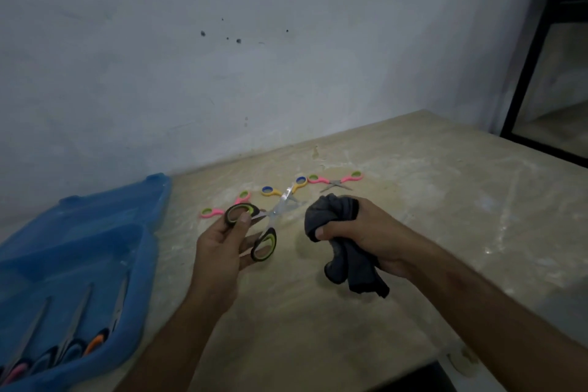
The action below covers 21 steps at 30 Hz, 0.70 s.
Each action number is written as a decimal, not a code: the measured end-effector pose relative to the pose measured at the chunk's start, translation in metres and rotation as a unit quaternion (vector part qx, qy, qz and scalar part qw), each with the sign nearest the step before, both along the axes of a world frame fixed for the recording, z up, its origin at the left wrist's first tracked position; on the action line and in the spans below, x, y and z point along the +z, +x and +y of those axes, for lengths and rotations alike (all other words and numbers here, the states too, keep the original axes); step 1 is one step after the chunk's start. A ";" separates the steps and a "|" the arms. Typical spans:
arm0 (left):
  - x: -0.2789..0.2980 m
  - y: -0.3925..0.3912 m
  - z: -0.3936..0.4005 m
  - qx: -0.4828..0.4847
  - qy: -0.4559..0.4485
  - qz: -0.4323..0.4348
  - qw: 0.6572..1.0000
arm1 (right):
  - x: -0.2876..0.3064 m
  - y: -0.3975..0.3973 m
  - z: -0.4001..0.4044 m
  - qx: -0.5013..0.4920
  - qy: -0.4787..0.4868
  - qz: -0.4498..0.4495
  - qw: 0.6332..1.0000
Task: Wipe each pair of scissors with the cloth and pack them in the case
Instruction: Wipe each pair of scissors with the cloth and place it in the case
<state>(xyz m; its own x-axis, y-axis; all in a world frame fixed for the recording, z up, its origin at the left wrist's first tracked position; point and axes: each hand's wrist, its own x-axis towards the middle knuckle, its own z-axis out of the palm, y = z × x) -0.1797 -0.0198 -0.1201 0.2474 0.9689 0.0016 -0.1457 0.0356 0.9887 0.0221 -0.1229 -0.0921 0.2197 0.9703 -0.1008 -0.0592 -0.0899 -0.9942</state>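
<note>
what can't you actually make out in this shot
All from the head view:
- Blue case: its lower left is cut off by the frame edge, so the count of packed scissors is unclear.
- Pink scissors behind the left hand: blades hidden by the black-and-green scissors it holds.
- Cloth: bunched in the right hand, true shape unknown.

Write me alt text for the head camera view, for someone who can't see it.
A person's left hand holds open black-and-green scissors while the right hand grips a dark grey cloth above a beige table. Three small scissors lie beyond; an open blue case at left already holds several.
</note>
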 end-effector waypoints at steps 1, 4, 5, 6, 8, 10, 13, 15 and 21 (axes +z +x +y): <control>-0.001 0.001 0.000 -0.007 -0.034 -0.015 0.999 | -0.004 0.000 0.001 -0.010 0.007 0.005 1.000; -0.005 0.001 0.002 -0.017 -0.107 -0.046 0.993 | -0.013 -0.003 0.006 -0.040 0.052 -0.001 0.998; -0.007 0.000 0.002 -0.021 -0.114 -0.050 0.992 | -0.013 -0.005 0.007 -0.044 0.068 -0.024 0.996; -0.008 -0.001 0.002 -0.029 -0.119 -0.054 0.991 | -0.013 -0.007 0.009 -0.044 0.084 -0.059 0.994; -0.009 -0.003 0.001 -0.043 -0.119 -0.062 0.990 | -0.011 -0.015 0.014 -0.046 0.120 -0.137 0.982; -0.008 -0.002 -0.002 -0.045 -0.108 -0.060 0.991 | -0.008 -0.025 0.023 -0.069 0.178 -0.214 0.958; -0.009 0.000 -0.006 -0.024 -0.085 -0.064 0.994 | -0.009 -0.044 0.038 -0.080 0.266 -0.342 0.898; -0.010 0.000 -0.008 -0.001 -0.064 -0.068 0.996 | -0.023 -0.055 0.042 -0.037 0.274 -0.427 0.861; -0.014 -0.001 -0.015 0.045 -0.014 -0.043 0.998 | -0.049 -0.055 0.028 0.081 0.252 -0.531 0.805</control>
<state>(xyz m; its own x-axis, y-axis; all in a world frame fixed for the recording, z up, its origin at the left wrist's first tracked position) -0.1806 -0.0350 -0.1339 0.1602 0.9870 -0.0090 -0.2342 0.0469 0.9711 -0.0325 -0.0946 -0.1407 -0.2100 0.8541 0.4759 0.8199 0.4190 -0.3901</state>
